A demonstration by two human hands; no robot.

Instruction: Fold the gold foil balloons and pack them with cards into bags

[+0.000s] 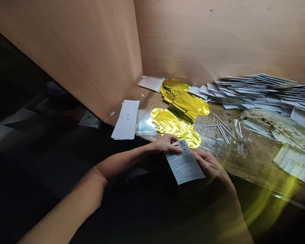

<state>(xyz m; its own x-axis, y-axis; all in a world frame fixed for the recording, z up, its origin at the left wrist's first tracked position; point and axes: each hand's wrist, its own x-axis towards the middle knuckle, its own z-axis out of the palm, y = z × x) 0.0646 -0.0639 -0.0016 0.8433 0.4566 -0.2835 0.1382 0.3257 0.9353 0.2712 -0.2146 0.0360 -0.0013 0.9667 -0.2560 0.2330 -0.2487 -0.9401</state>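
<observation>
A printed packaging card (185, 166) with small text, a barcode and a hang hole at its top is held tilted just in front of the table edge. My left hand (165, 143) pinches its upper left part, thumb over the printed face. At the card's upper right edge, my right hand (208, 164) has its fingers closed, thumb along the rim; its other fingers are hidden. Just beyond the hands lie shiny gold foil balloons (171, 121), flat and overlapping. Clear plastic sleeves (145, 122) rest beside them on the left.
White paper slips (125, 119) lie left of the sleeves. Several thin white sticks (224, 130) are scattered on the cardboard-covered table (215, 149). A plastic bag of white sticks (282, 127) and a large pile of cards (259, 89) occupy the right. Wooden panels (218, 40) enclose the back and left.
</observation>
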